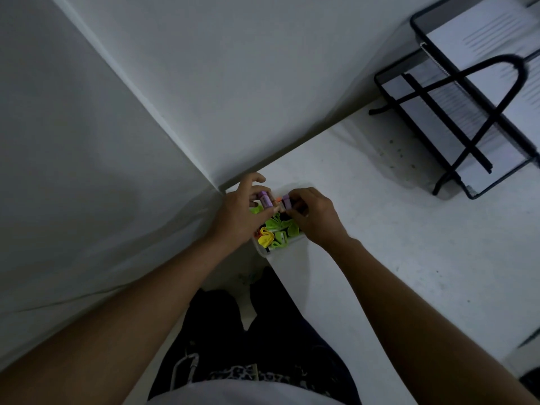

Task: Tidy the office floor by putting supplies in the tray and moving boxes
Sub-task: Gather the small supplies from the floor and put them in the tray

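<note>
Both forearms reach to the tray (264, 252) at the floor's wall corner. Left hand (238, 213) pinches one purple marker (265, 199), right hand (314, 216) another (286, 201); best lowered flat among the clips (273, 232).

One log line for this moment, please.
left hand: holds purple item | right hand: holds purple item | both over small tray of colourful supplies | wire rack: untouched

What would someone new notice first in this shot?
Both hands, left hand and right hand, meet in the floor corner, each pinching a small purple item over a small tray of bright green and yellow clips. At upper right stands a black wire paper rack.
</note>
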